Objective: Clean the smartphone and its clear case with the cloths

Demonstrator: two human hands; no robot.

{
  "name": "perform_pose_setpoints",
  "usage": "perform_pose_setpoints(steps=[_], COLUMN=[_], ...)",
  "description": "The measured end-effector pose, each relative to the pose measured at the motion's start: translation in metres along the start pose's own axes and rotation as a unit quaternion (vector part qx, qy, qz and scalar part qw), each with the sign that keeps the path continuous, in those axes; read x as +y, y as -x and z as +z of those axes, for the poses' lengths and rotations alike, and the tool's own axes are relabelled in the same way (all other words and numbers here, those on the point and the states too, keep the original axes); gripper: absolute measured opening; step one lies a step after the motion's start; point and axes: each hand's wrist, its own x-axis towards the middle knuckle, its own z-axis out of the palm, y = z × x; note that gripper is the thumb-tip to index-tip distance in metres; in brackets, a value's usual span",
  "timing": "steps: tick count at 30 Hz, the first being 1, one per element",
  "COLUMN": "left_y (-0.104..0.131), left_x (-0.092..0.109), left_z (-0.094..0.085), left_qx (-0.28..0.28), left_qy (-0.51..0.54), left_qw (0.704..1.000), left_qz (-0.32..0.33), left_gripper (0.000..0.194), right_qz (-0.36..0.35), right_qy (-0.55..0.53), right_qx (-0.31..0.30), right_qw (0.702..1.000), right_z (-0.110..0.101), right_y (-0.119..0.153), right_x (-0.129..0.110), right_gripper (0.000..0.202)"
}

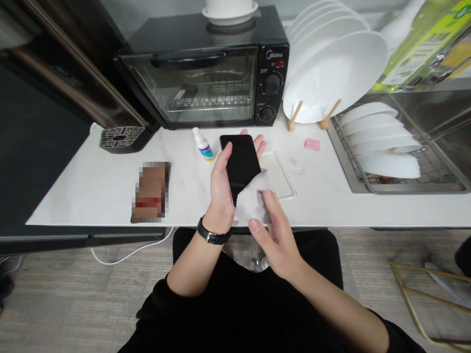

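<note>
My left hand (221,189) holds a black smartphone (241,159), thumb along its left edge and fingertips showing past the right one. The screen faces up and is dark. A thin grey cleaning cloth (252,203) with a zigzag edge covers the phone's lower right corner. My right hand (277,238) has the cloth between thumb and fingers at its right side. Beneath and to the right of the phone, a clear phone case (285,181) lies on the white counter. A small white spray bottle (203,145) with a blue and yellow label stands left of the phone.
A black toaster oven (206,83) stands behind my hands. At left are a drip tray (121,137) and a blurred-out flat object (150,192). To the right are white plates (334,73), a pink note (312,144) and a sink (349,162) with a dish rack. The counter's front edge is close to me.
</note>
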Motion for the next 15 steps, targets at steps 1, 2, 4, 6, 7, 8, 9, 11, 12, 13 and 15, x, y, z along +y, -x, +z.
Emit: perform_pose_setpoints(steps=[1,2,4,6,7,8,9,11,12,13,15], left_y=[0.000,0.000,0.001,0.000,0.000,-0.002,-0.004,-0.009,-0.011,-0.013,-0.016], left_x=[-0.001,-0.003,-0.007,-0.010,-0.010,-0.009,-0.008,-0.006,-0.006,-0.006,-0.010], left_z=[-0.001,-0.003,-0.007,-0.009,-0.009,-0.009,-0.009,-0.008,-0.008,-0.009,-0.010], left_qx=[-0.010,-0.019,-0.019,-0.012,-0.009,-0.003,0.008,0.038,0.054,0.067,0.096], left_qy=[-0.013,-0.028,-0.055,-0.065,-0.063,-0.059,-0.053,-0.043,-0.038,-0.032,-0.012], left_qw=[1.000,0.999,0.998,0.998,0.998,0.998,0.998,0.997,0.996,0.995,0.993], left_qz=[0.001,-0.005,-0.021,-0.018,-0.009,0.005,0.022,0.053,0.066,0.074,0.071], left_gripper=[0.049,0.048,0.047,0.045,0.042,0.040,0.038,0.036,0.035,0.034,0.032], right_qz=[0.009,0.014,0.007,-0.009,-0.016,-0.023,-0.028,-0.041,-0.049,-0.059,-0.087], right_qy=[-0.009,-0.018,-0.026,-0.019,-0.011,0.000,0.013,0.047,0.069,0.099,0.176], right_qx=[0.010,0.018,0.023,0.016,0.012,0.012,0.016,0.033,0.044,0.054,0.065], right_qw=[1.000,1.000,0.999,1.000,1.000,1.000,0.999,0.998,0.995,0.992,0.978], right_z=[-0.002,-0.005,-0.011,-0.014,-0.013,-0.010,-0.007,0.001,0.005,0.008,0.011], right_y=[0.000,-0.004,-0.017,-0.027,-0.027,-0.024,-0.018,-0.002,0.006,0.012,0.017], right_x=[-0.001,-0.001,0.001,0.002,0.003,0.004,0.005,0.007,0.009,0.010,0.012], right_gripper=[0.053,0.051,0.053,0.057,0.057,0.055,0.052,0.046,0.044,0.044,0.049])
